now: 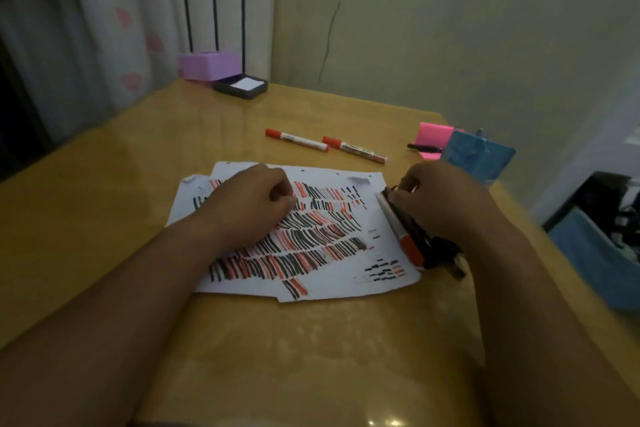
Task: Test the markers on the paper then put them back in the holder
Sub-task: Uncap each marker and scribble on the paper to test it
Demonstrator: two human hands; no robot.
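From the head camera, your left hand [252, 204] rests on the far left part of the paper [346, 284], fingers curled under into a loose fist with nothing showing inside it. The paper lies in the middle of the worktop [311, 357] and is covered with rows of short red and black strokes.

Your right hand [436, 204] sits at the paper's right edge, fingers curled round a bundle of markers [408, 239]. The bundle lies slanted, its near end pointing right. One marker in it has a white barrel and a red cap; the others look black.

Beyond the paper, two red-capped markers [296, 140] [355, 148] lie on the worktop almost end to end, apart from both hands. Far right, the blue holder [478, 158] stands just beyond your right hand, with pink sticky notes [434, 135] beside it on the left. At the far left corner sit a purple box [209, 64] and a dark tray [227, 88] touching it.
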